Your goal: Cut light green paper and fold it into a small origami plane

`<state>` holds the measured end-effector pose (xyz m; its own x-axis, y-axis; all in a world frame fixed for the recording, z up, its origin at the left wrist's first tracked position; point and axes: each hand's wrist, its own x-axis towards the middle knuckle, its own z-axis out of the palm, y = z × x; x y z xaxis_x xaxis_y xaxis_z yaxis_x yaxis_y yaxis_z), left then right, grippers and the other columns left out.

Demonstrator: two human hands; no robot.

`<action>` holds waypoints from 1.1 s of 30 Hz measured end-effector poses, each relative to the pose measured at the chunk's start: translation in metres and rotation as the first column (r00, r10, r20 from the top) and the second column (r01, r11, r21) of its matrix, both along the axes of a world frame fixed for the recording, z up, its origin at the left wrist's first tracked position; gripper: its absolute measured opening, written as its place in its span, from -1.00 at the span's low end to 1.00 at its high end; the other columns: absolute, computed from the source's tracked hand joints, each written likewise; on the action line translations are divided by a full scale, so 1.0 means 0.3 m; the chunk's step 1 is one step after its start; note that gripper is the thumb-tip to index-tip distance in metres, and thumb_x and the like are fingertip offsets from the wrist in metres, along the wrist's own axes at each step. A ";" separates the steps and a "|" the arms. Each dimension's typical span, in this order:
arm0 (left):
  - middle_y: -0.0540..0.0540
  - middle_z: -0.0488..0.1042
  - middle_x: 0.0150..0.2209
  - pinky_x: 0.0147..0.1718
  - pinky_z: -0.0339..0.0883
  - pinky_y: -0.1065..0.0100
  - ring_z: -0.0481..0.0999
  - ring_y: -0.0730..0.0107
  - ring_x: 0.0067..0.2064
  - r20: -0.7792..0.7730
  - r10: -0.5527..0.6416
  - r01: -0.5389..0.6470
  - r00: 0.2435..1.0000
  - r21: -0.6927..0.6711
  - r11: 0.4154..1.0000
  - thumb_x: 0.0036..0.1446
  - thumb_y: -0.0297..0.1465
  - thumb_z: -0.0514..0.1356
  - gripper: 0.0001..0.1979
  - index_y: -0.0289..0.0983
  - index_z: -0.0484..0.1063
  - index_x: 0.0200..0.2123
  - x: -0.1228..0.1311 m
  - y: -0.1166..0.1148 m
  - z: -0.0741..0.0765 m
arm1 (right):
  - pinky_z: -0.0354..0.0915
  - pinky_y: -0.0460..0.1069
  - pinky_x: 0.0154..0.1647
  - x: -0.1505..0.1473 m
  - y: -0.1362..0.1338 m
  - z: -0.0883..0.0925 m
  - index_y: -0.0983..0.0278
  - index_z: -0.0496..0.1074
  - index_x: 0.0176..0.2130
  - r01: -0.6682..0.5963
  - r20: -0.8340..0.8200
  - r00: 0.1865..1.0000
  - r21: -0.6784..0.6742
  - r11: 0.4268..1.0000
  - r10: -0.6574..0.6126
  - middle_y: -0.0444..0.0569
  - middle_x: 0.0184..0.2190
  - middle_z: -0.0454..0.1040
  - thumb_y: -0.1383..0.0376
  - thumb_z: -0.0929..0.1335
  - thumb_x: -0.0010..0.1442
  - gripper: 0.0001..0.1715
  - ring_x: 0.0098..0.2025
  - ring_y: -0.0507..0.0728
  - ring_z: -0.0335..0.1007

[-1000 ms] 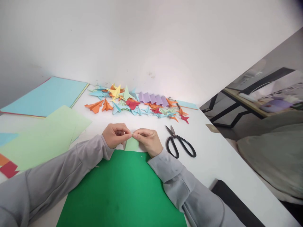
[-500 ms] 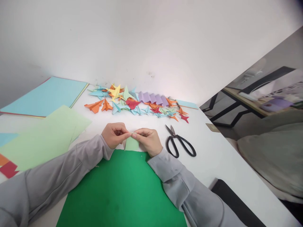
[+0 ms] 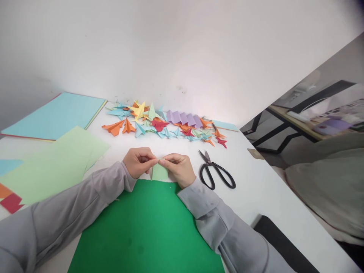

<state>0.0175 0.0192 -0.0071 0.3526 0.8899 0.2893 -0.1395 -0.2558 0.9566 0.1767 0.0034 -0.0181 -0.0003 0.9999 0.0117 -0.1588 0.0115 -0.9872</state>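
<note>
Between my two hands is a small light green paper piece (image 3: 160, 172), its top edge pinched and its lower part hanging just over the far edge of a green sheet (image 3: 150, 223). My left hand (image 3: 140, 163) is closed on the paper's upper left corner with thumb and forefinger. From the other side, my right hand (image 3: 179, 168) pinches the top edge near its middle and right. The fingertips of both hands almost meet. A narrow folded strip seems to show along the top, partly hidden by the thumbs.
Black-handled scissors (image 3: 212, 168) lie right of my right hand. Folded paper shapes (image 3: 167, 127) line the wall. Light green sheets (image 3: 57, 167) and a blue-topped paper stack (image 3: 57, 115) lie left. A black object (image 3: 281, 242) is at the lower right.
The light green paper piece has shifted very slightly to the right between my fingers. Both hands keep their pinch and have barely moved.
</note>
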 end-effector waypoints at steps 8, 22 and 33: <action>0.09 0.28 -0.64 -0.83 0.18 0.57 0.25 0.66 -0.73 -0.016 0.027 -0.027 1.000 -0.013 1.000 -0.19 -0.30 0.37 -0.74 -0.38 0.44 -0.58 0.002 0.001 -0.007 | 0.14 -0.11 -0.57 0.005 0.000 -0.005 0.24 0.51 -0.63 0.013 0.007 1.000 0.028 1.000 -0.013 -0.19 -0.68 0.45 0.27 0.56 -0.37 -0.78 -0.61 -0.05 0.22; 0.10 0.24 -0.66 -0.77 0.08 0.54 0.27 0.64 -0.73 -0.084 -0.042 0.047 0.996 0.057 0.997 -0.10 -0.19 0.32 -0.64 -0.34 0.36 -0.66 -0.019 0.017 -0.002 | 0.07 -0.10 -0.57 0.006 0.002 -0.006 0.23 0.51 -0.60 -0.050 0.035 0.998 0.088 0.995 0.047 -0.20 -0.69 0.39 0.23 0.54 -0.28 -0.81 -0.61 -0.06 0.15; 0.12 0.21 -0.67 -0.74 0.09 0.53 0.24 0.64 -0.72 -0.027 -0.051 0.051 0.998 0.001 0.999 -0.09 -0.16 0.31 -0.62 -0.33 0.32 -0.65 0.001 0.004 -0.001 | 0.04 -0.09 -0.55 0.006 -0.002 -0.005 0.25 0.47 -0.62 -0.097 -0.044 0.994 0.022 0.995 0.098 -0.23 -0.70 0.33 0.19 0.53 -0.24 -0.76 -0.61 -0.06 0.12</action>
<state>0.0178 0.0204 -0.0074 0.4051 0.8702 0.2806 -0.1262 -0.2508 0.9598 0.1784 0.0029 -0.0196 -0.0968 0.9947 0.0340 -0.2048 0.0135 -0.9787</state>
